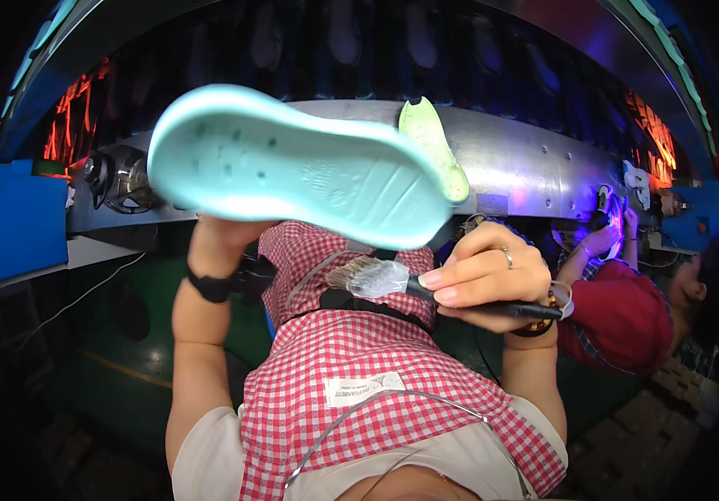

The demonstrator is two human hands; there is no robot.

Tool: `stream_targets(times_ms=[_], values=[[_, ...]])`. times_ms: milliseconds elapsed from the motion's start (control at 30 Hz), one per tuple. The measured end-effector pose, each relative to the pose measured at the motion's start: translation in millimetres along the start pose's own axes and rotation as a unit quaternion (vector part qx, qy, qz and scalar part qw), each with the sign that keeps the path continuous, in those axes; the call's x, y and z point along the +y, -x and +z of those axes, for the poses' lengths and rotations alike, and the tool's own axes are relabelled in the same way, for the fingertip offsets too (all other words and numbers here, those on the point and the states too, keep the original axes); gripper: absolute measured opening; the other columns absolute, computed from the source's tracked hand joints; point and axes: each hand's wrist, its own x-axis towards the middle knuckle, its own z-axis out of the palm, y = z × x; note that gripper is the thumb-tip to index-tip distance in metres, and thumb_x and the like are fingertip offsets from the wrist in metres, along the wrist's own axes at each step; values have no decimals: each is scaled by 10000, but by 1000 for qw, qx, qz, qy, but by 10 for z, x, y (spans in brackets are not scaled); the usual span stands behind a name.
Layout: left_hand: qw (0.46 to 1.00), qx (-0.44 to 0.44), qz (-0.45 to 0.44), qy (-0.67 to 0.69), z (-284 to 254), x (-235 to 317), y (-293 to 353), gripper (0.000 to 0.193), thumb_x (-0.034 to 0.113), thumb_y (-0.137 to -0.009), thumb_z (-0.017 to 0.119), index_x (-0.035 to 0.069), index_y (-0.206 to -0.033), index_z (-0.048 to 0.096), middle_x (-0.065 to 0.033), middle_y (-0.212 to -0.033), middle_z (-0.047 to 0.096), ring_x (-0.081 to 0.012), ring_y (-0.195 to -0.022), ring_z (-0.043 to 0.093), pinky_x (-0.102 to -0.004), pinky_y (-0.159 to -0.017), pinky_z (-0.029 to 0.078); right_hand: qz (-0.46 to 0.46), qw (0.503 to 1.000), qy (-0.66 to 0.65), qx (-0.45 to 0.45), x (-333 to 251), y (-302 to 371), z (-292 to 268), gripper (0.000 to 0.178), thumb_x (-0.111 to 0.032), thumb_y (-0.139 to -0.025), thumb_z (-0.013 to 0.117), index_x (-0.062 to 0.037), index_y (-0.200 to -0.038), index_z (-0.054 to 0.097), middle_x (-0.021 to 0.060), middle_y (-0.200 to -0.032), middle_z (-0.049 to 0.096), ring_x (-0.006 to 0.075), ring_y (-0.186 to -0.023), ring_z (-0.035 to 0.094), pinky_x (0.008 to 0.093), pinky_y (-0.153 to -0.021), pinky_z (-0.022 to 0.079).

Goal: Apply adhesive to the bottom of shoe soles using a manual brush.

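Note:
A large turquoise shoe sole (pixel 292 163) hangs raised in front of me, its dimpled, grooved hollow side facing the camera. My left hand (pixel 230 230) supports it from behind at the heel end; the sole hides most of its fingers. In my right hand (pixel 501 271) a brush (pixel 388 278) is gripped by its black handle, with the fingers closed around it. Its brownish bristles point left, below the sole and apart from it. Clear wrapping covers the part between bristles and handle. Beyond the turquoise sole, a yellow-green shoe sole (pixel 434 146) lies on the metal bench.
The metal bench (pixel 534 171) runs across in front of me. Behind it, several dim soles (pixel 344 33) sit on a dark line. A dark round device (pixel 126 179) stands at the left. A co-worker in a red top (pixel 626 313) works at the right, near purple light.

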Motion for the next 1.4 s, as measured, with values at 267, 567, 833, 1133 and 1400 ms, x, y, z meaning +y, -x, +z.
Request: stream_targets(times_ms=[267, 567, 833, 1133, 1400], values=[[844, 123, -150, 500, 759, -13, -405, 865, 722, -780, 137, 68, -1332, 262, -225, -1251, 402, -384, -1112, 439, -525, -937, 348, 215, 966, -63, 131, 566, -104, 248, 185, -30, -682, 681, -32, -866, 672, 41, -740, 601, 85, -673, 541, 217, -600, 421], [880, 249, -62, 399, 490, 7, -443, 843, 717, -782, 154, 51, -1253, 370, -173, -1117, 518, -324, -1030, 501, -456, -921, 381, 41, 995, 59, -74, 375, -11, 297, 171, -58, -630, 683, -65, -797, 646, 54, -704, 617, 213, -670, 587, 298, -616, 471], [879, 141, 0, 456, 682, 172, -530, 869, 732, -768, 175, 44, -1271, 346, -166, -1108, 518, -327, -1026, 495, -463, -929, 371, 98, 993, -59, 12, 307, -285, 318, 244, 7, -626, 699, -26, -866, 665, 87, -794, 647, 164, -735, 574, 273, -664, 458], [885, 318, 8, 339, 565, 401, -560, 880, 742, -754, 203, 53, -1288, 327, -173, -1193, 469, -328, -1086, 464, -495, -966, 332, 105, 980, -155, -62, 389, -149, 158, 245, 7, -654, 698, -26, -894, 659, 100, -886, 654, 178, -871, 578, 316, -825, 433], [895, 332, -26, 298, 656, 613, -603, 790, 658, -819, 234, 55, -1327, 281, -181, -1291, 390, -360, -1152, 413, -547, -991, 276, 208, 853, -461, 126, 522, -114, 380, 198, 22, -758, 599, 38, -954, 579, 149, -952, 620, 207, -923, 578, 318, -856, 430]])
